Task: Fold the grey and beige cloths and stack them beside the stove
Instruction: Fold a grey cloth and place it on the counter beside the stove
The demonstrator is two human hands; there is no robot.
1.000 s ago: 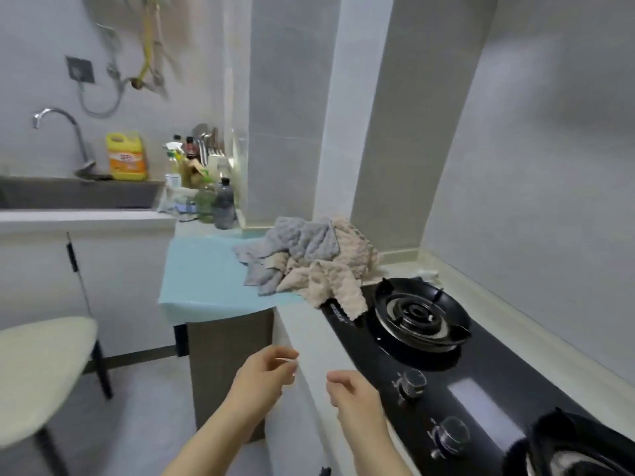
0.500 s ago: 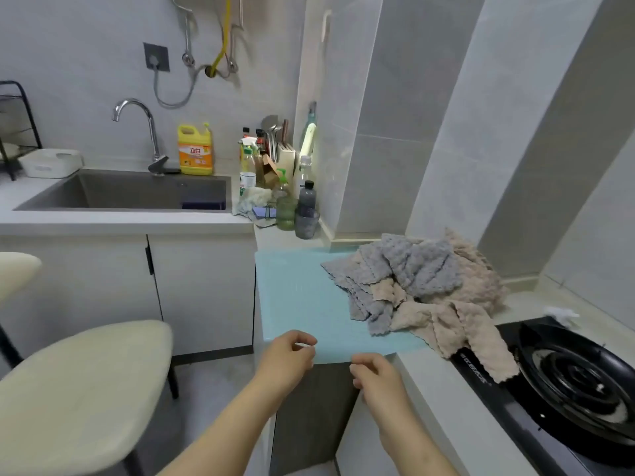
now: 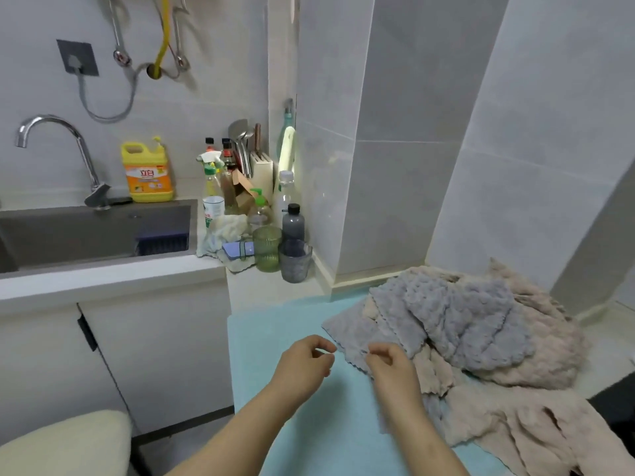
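Observation:
A crumpled heap of grey cloths (image 3: pixel 460 324) and beige cloths (image 3: pixel 522 417) lies on the right part of a light blue mat (image 3: pixel 275 334). My left hand (image 3: pixel 302 369) hovers over the mat just left of the heap, fingers curled and holding nothing. My right hand (image 3: pixel 391 369) is at the near-left edge of a grey cloth, fingers bent over its scalloped border; whether it grips the cloth is unclear. Only a dark corner of the stove (image 3: pixel 615 400) shows at the right edge.
Behind the mat stand a green glass (image 3: pixel 267 249), a grey glass (image 3: pixel 294 261), bottles and a knife block (image 3: pixel 262 173). A sink (image 3: pixel 92 235) with a tap and a yellow detergent jug (image 3: pixel 148 173) is at the left. A cream stool seat (image 3: pixel 65 444) sits lower left.
The view has swung left and closer to the cloth heap, so the stove has almost left the frame. Both hands have moved forward over the mat, up to the grey cloth's edge.

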